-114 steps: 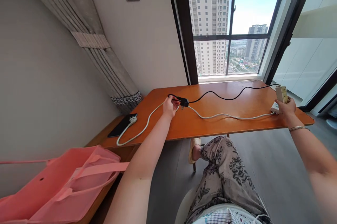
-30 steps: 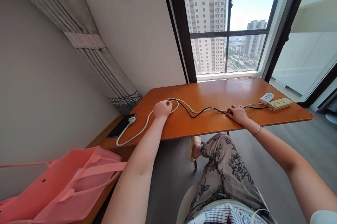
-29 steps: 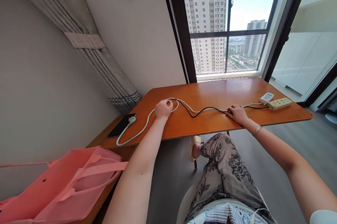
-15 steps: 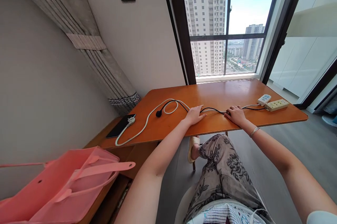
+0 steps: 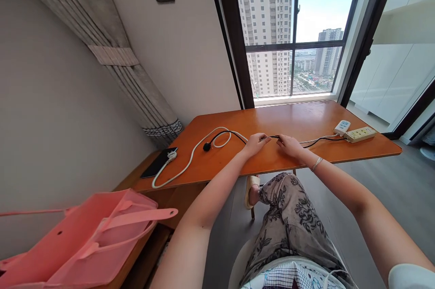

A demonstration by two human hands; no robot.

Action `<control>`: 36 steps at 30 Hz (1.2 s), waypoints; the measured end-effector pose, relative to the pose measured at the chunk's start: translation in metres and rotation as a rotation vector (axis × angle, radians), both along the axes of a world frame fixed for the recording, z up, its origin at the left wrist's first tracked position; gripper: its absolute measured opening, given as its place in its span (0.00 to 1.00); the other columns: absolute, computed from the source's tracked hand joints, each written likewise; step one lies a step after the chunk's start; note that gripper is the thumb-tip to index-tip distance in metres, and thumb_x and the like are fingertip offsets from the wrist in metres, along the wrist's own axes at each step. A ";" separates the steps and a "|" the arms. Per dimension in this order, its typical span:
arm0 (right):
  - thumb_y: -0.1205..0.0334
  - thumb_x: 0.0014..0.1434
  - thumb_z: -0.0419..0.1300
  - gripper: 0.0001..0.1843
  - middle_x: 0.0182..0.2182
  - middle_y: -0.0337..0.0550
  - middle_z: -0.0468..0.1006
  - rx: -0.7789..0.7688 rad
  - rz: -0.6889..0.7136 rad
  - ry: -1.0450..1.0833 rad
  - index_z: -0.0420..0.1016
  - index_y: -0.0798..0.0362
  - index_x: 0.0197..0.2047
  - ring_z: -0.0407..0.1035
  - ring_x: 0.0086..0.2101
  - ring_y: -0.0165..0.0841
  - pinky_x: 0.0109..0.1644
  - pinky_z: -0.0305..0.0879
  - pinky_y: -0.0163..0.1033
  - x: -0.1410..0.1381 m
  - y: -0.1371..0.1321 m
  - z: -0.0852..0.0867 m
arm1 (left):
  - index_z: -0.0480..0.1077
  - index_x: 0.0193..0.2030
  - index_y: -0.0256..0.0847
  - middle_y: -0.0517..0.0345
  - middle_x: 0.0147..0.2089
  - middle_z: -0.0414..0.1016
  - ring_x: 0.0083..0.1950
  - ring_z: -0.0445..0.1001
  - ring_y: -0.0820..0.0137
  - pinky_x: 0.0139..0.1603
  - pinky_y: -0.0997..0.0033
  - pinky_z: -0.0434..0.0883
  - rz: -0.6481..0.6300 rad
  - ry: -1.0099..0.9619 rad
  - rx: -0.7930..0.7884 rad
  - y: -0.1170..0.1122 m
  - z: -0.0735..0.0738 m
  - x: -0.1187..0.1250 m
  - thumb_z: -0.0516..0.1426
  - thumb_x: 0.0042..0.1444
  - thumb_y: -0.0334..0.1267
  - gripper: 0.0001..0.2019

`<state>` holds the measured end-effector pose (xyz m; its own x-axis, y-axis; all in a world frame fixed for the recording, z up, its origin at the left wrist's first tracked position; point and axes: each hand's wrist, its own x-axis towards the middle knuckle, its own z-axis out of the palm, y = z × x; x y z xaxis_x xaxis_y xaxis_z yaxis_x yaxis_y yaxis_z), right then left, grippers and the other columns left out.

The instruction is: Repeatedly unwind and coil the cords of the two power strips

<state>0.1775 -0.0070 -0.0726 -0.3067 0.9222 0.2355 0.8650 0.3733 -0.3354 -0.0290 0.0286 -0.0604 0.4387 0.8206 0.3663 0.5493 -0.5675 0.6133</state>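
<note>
A black cable point(image 5: 224, 133) and a white cable point(image 5: 190, 158) run across the orange wooden table point(image 5: 292, 119). My left hand point(image 5: 256, 143) and my right hand point(image 5: 287, 145) sit close together at the table's middle, each pinching the black cable, which is stretched between them. The black plug point(image 5: 206, 146) lies loose at the left, beside a loop of white cable. A yellow power strip point(image 5: 360, 134) and a white power strip point(image 5: 341, 127) lie at the right end.
A black phone point(image 5: 158, 162) lies on a lower wooden shelf at the left, by the white plug point(image 5: 171, 156). A pink tote bag point(image 5: 78, 239) sits at the bottom left. Behind the table is a large window point(image 5: 292, 31). My patterned trousers point(image 5: 288, 221) are below.
My left hand let go of the plug end at the left and moved right to the middle. My right hand slid left along the black cable, so both hands now meet.
</note>
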 end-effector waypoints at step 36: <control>0.35 0.69 0.40 0.30 0.28 0.34 0.57 0.351 0.234 1.191 0.65 0.54 0.36 0.63 0.25 0.21 0.29 0.60 0.29 0.023 0.078 0.259 | 0.70 0.34 0.40 0.49 0.39 0.80 0.44 0.79 0.60 0.50 0.56 0.74 0.047 -0.449 -0.241 0.014 0.002 -0.053 0.65 0.44 0.50 0.17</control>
